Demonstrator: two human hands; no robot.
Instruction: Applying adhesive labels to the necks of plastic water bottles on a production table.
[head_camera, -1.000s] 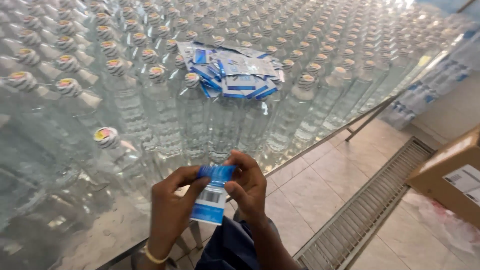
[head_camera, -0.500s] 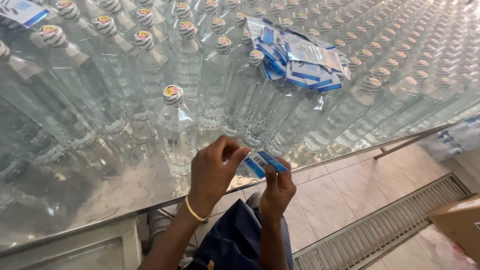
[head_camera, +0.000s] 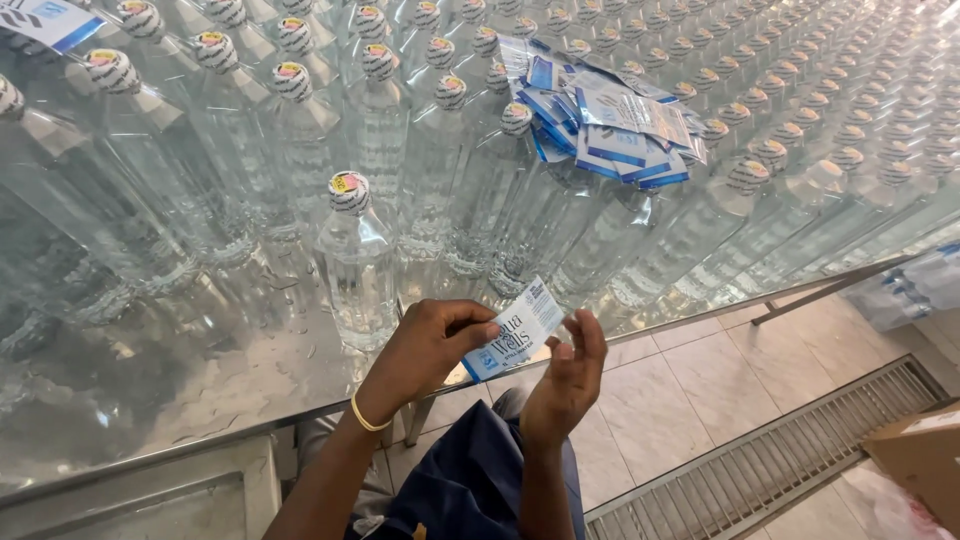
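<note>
Label (head_camera: 515, 330) pinched in left grip (head_camera: 425, 345), long axis slanting up-right; right grip (head_camera: 572, 370) open, fingertips touching (bottle (head_camera: 352, 262) just beyond, nearer left).

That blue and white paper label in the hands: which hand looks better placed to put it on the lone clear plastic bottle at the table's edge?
Probably the left hand: it pinches the blue and white paper label and sits closest to the lone clear plastic bottle. The right hand is open, farther from the bottle, fingers only near the label's edge.
</note>
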